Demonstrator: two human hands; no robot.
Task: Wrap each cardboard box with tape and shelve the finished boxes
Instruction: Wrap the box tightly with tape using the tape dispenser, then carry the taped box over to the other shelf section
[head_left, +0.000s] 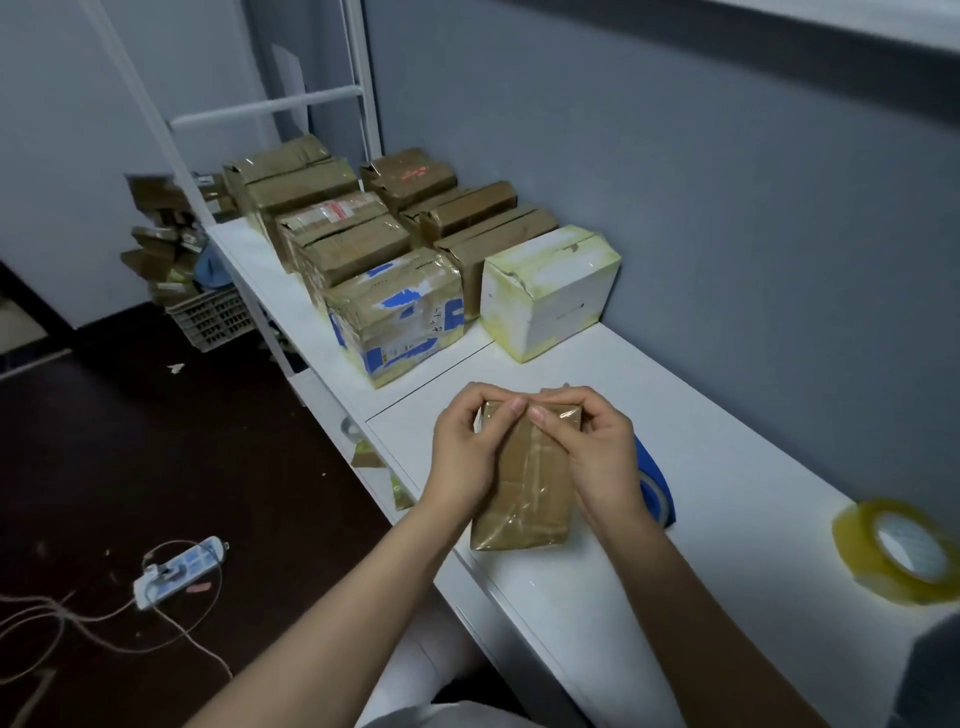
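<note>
A small brown cardboard box (527, 499), glossy with clear tape, stands on the white table (727, 467) in front of me. My left hand (465, 449) grips its left side, thumb on the top edge. From the other side my right hand (589, 449) grips it, thumb also on the top edge; the two thumbs nearly meet. A roll of clear yellowish tape (901, 553) lies on the table at the far right. Partly hidden behind my right hand is a blue tape dispenser (657, 486).
Several taped boxes (363, 244) stand in rows further along the table, among them a white box (550, 291) and a blue-marked one (400, 317). A crate (210, 317) of boxes and a power strip (179, 569) with cables sit on the dark floor, left.
</note>
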